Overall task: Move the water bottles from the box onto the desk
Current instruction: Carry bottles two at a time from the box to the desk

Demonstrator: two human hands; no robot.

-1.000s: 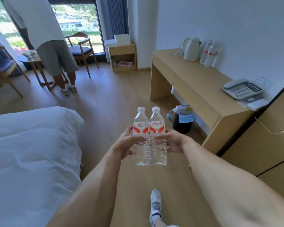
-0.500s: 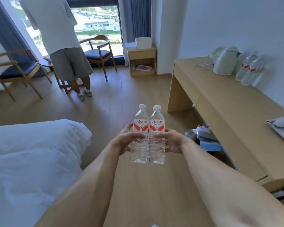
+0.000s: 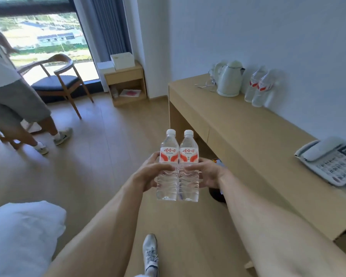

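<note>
— What's around the grip?
— Left hand (image 3: 148, 176) and right hand (image 3: 206, 172) clasp two upright bottles (image 3: 177, 166), touching, over floor. Desk (image 3: 248, 136) right; kettle (image 3: 229, 78), two blurred, probably bottles, beyond.
— Obstructions?
— Dark bin (image 3: 218, 193) below-right.

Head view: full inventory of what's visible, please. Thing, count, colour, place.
held water bottles: 2, clear, red-white labels, upright side by side, in mid-air over the floor
desk bottles: 2, clear, red labels, back of desk beside kettle
kettle: 1, pale, far end of desk
phone: 1, white-grey, near end of desk
desk: 1, light wood, along right wall
side cabinet: 1, light wood, by window, white boxes on top
chair: 1, wood, dark seat, by window
bed: 1, white, lower left
other person: 1, grey shorts, far left
left hand: grips left bottle
right hand: grips right bottle
</note>
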